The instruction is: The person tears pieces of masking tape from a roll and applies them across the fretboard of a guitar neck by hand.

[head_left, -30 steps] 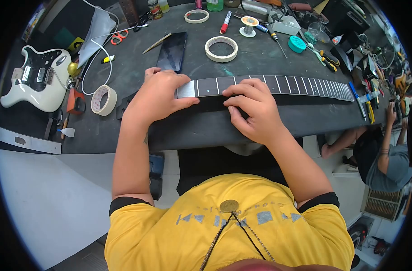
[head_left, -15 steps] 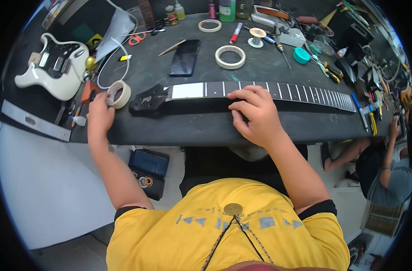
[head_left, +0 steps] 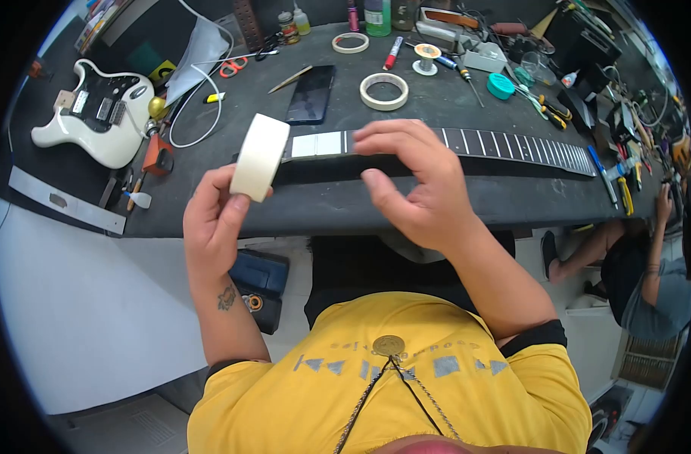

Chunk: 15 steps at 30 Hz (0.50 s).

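Note:
My left hand grips a wide roll of masking tape, raised above the bench and in front of the headstock end of a guitar neck. White tape covers the fretboard at the neck's left end. Over the near edge of the neck, my right hand has its thumb and fingers apart and holds nothing. The roll hides most of the headstock.
Behind the neck lie a phone, another tape roll and a red marker. A white guitar body is at the left. Tools crowd the right side, where another person sits beyond the bench.
My left hand left the neck, took the wide tape roll from the bench's left side and lifted it rightward. My right hand's fingers have spread and come up off the neck.

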Motion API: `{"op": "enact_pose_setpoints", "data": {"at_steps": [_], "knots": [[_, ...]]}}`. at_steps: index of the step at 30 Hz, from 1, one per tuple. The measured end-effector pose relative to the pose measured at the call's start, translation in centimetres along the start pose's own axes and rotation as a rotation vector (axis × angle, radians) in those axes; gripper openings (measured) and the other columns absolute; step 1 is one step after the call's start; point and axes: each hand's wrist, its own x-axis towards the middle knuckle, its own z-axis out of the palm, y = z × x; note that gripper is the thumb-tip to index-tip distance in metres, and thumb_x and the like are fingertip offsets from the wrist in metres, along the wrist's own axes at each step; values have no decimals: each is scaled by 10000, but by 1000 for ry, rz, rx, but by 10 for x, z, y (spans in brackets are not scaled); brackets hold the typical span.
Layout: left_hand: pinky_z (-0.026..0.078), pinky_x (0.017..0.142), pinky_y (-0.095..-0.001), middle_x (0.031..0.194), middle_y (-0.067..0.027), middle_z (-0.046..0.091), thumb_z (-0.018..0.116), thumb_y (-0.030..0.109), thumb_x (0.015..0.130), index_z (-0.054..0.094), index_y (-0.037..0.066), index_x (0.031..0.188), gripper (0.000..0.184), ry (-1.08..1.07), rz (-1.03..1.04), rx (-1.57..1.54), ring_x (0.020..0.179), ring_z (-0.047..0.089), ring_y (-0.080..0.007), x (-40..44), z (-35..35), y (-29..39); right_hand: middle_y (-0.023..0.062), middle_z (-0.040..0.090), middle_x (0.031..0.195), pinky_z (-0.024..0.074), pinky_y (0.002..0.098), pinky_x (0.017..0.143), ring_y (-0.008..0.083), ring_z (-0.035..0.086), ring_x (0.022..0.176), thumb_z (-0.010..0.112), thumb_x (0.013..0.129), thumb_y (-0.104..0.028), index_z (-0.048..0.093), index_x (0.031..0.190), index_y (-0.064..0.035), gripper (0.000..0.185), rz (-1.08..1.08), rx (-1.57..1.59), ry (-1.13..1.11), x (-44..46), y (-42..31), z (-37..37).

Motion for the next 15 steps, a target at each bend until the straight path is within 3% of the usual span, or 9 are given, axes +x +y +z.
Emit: {"op": "enact_pose_setpoints", "data": {"at_steps": [6, 12, 15], "knots": [[569, 1079, -382, 1437, -213, 718, 639, -9, 1116, 677, -66, 1384, 276, -131, 223, -50, 1208, 733, -231, 6, 20, 0, 169, 801, 1340, 585, 419, 1091, 321, 765, 1228, 820, 931, -75, 779, 1251, -1, 330, -15, 129, 34, 21, -26, 5], [584, 1057, -400, 1297, -204, 790, 703, -48, 1032, 736, -3, 1251, 225, -54, 233, 17, 1192, 760, -295, 5, 45, 17, 169, 795, 1324, 614, 407, 1044, 302, 773, 1207, 884, 912, -62, 773, 1230, 4, 343, -4, 108, 63, 18, -40, 8], [593, 1071, -436, 1262, -186, 807, 744, -37, 1025, 739, -1, 1256, 234, 16, 364, 189, 1197, 780, -353, 5, 56, 15, 154, 800, 1298, 616, 408, 1043, 283, 774, 1201, 892, 941, -64, 774, 1195, -1, 287, 157, 230, 143, 9, -40, 14]]}}
